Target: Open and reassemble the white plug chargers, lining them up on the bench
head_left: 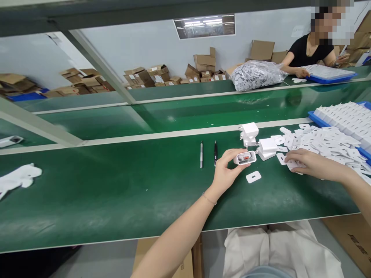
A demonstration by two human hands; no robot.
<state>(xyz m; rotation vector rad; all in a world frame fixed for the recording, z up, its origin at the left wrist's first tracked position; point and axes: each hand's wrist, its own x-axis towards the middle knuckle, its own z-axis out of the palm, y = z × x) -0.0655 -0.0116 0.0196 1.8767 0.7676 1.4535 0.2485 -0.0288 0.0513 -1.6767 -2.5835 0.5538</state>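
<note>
My left hand (pixel 226 170) grips a white charger housing (pixel 236 159) between thumb and fingers. Its open end faces me and shows a small red part and metal inside. Just below it, a single white cover plate with a slot (pixel 253 177) lies flat on the green bench. To the right, my right hand (pixel 314 165) has its fingers and thumb closed on a white cover plate (pixel 291 164) at the near left edge of a loose pile of such plates (pixel 324 141). Beyond my left hand sit white plug chargers (pixel 267 146) and a small stack of others (pixel 250 129).
Two pens, one silver (pixel 201 154) and one black (pixel 215 152), lie left of my hands. A blue tray (pixel 315 117) holds rows of white pieces at right. Across the bench, a person (pixel 310 50) handles another tray (pixel 333 80) beside a filled plastic bag (pixel 256 75). A white cloth (pixel 21 175) lies far left.
</note>
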